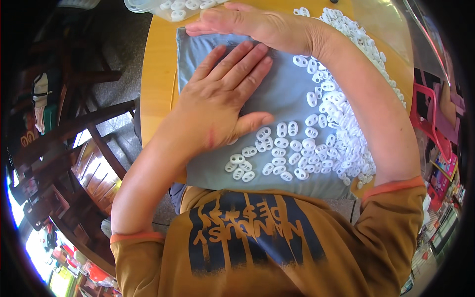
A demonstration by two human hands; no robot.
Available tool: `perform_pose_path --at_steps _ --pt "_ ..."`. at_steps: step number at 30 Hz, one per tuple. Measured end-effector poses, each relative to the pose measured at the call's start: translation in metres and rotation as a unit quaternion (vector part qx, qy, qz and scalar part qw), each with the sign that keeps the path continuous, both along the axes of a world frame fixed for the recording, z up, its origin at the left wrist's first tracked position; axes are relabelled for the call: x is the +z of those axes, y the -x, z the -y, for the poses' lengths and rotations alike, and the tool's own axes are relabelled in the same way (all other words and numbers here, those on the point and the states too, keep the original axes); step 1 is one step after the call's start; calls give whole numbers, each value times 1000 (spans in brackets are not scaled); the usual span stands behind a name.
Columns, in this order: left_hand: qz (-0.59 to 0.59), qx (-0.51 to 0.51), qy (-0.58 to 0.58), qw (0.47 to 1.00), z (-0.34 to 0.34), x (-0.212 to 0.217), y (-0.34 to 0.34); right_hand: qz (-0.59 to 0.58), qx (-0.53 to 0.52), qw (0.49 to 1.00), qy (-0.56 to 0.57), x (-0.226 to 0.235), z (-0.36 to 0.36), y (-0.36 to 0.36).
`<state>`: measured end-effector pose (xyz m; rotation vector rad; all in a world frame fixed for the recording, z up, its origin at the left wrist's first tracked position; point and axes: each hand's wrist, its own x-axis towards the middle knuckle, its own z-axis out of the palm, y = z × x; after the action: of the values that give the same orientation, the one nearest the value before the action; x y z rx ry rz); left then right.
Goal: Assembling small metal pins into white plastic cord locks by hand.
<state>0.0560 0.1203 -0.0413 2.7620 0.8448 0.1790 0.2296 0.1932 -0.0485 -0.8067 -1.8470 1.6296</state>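
Firstly, one wooden table (157, 69), carrying everything listed. One grey cloth (284, 94), spread on the tabletop beneath both hands. One clear tub (151, 12), far left corner, holding white pieces. Left hand (225, 89): flat, fingers extended, grasping nothing visible. Right hand (257, 27): outstretched across the cloth's far edge, nothing visibly grasped; palm pressure cannot be told. White two-hole pieces (344, 148): heaped right, scattered nearer the wearer. Risk: a cloth tug or forearm sweep could spill them floorward.
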Motion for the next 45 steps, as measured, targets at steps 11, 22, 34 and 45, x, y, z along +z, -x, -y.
perform_pose_path --at_steps 11,22,34,45 --pt "17 -4 -9 1000 0 -5 -5 85 28 989 -118 -9 -4 -4" --pt "-4 -37 21 999 8 -2 0 146 53 968 -196 -15 -5 -4" --pt "9 -1 24 1000 -2 5 -9 99 50 960 -257 -19 -11 -4" --pt "-4 11 31 999 3 21 -1 80 7 991 -103 -7 -4 0"
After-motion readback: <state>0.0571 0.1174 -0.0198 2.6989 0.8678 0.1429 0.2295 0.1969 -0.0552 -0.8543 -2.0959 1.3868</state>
